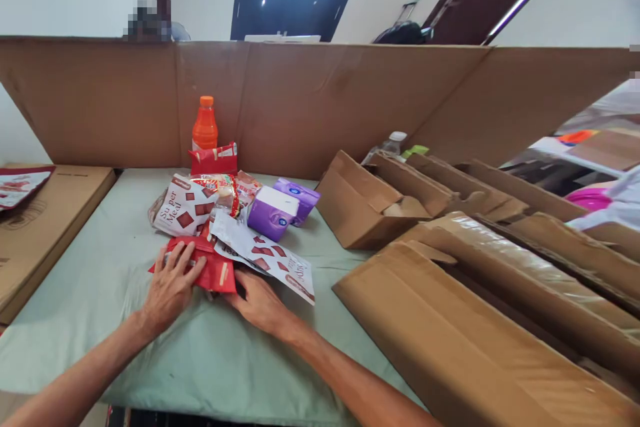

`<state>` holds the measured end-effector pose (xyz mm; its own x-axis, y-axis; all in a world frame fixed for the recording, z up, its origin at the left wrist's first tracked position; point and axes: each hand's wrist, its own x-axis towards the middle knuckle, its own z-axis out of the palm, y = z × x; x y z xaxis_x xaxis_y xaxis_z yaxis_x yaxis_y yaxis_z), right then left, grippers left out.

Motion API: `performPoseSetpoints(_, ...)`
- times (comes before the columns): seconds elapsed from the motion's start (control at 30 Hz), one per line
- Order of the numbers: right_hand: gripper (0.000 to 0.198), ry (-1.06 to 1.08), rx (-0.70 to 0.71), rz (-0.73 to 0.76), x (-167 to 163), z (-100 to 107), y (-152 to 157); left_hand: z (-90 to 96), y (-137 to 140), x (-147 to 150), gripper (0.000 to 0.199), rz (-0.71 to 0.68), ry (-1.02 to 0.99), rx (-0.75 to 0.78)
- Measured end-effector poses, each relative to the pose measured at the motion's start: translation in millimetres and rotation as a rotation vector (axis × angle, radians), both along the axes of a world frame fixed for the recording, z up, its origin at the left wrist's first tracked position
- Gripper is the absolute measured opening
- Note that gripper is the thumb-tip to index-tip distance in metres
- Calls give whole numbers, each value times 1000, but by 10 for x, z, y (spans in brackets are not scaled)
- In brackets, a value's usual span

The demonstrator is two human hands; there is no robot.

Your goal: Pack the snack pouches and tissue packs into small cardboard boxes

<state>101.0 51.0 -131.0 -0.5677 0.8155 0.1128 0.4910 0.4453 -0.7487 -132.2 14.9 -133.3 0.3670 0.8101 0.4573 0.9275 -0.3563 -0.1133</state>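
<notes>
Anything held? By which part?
Can't tell: left hand lies on the left part of a red packet; right hand, partly hidden, is at its right end.

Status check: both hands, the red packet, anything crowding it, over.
Left hand spread on red packet; right hand at its right end, partly hidden. Red packet at pile's near side. Right-side Super Meal pouch crowding, just beyond right hand.

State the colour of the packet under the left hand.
The packet under the left hand is mostly red; the head view shows it best.
</notes>
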Motion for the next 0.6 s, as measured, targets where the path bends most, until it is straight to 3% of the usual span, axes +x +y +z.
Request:
performPoseSetpoints(0.13,37,39,26,2,-303,18,320,96,402,-216,51,102,7,40)
performPoseSetpoints(0.23,38,63,60,7,-441,-57,425,103,518,-323,52,185,-5,59)
performPoseSetpoints(0.4,36,109,40,29,-402,-240,350,-73,451,-364,60,277,-33,49)
performPoseSetpoints(0.5,31,171,15,148,-305,-269,285,-120,396,-343,63,284,-54,26)
performPoseSetpoints(0.6,27,290,167,328,-260,-274,241,-52,347,-298,68,189,-122,19)
